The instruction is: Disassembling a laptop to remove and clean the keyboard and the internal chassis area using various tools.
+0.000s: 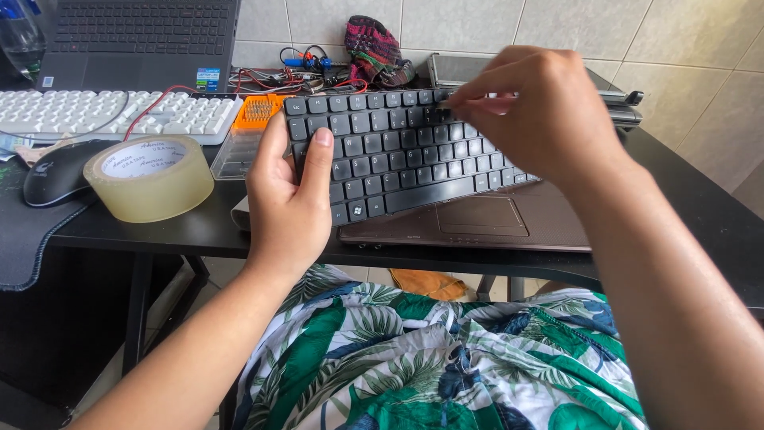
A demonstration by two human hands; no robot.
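Black keys fill one loose laptop keyboard (398, 151), lifted above a brown laptop base (509, 223) by two hands: left hand (288, 199) grips its left edge, right hand (533, 115) pinches a top-row key. One tape roll (149, 177), one clear bit box (247, 135) with orange holder, desk edge near

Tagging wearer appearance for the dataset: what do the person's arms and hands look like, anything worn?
Both forearms are bare, no sleeves in view. Left hand and right hand wear no gloves, and no rings, watch or bracelet show. Nails are short and unpainted on the left thumb.
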